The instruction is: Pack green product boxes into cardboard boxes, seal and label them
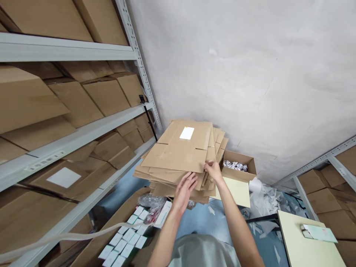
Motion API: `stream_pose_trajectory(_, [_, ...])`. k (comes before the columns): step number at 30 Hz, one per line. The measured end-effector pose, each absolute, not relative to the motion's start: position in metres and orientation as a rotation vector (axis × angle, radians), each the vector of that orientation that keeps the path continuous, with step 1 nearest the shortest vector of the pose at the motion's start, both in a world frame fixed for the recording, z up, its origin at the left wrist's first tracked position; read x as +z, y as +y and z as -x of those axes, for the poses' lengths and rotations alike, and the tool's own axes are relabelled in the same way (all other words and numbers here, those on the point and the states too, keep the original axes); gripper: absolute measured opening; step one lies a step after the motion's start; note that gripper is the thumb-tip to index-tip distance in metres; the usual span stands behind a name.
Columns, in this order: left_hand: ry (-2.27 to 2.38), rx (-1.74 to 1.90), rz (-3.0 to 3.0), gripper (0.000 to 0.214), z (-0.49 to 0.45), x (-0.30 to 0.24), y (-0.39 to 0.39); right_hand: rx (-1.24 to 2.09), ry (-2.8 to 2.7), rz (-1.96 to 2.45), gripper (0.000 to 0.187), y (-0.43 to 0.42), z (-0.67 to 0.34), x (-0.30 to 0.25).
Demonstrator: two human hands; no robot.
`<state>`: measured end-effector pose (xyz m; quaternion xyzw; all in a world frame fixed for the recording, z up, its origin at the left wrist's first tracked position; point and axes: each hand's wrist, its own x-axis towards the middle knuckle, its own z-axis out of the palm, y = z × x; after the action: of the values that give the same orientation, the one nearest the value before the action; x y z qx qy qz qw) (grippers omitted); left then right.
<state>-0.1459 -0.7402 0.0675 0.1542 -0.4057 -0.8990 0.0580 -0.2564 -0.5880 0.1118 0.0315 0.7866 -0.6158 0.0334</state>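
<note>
A stack of flattened cardboard boxes [167, 178] stands in front of me by the wall. On top lies a flattened cardboard box [178, 155] with a white label [187, 133] and cut slots. My right hand [213, 170] has its fingers closed at the near right corner of this top box, thumb and forefinger pinching the edge. My left hand [185, 190] rests against the near edge of the stack, its fingers stretched out and holding nothing. The undersides of the fingertips are hidden.
Metal shelves [91, 126] packed with cartons rise on the left. An open carton [239, 170] with crumpled paper sits right of the stack. Small white boxes [128, 235] fill a carton below left. A pale table [306, 237] with a small box [319, 233] is at right.
</note>
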Motion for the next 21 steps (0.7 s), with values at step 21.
stream_pose_trajectory(21, [-1.406,-2.701,-0.755,0.044,0.139,0.106,-0.704,-2.128,2.206,-0.244,0.067,-0.474,0.075,0.108])
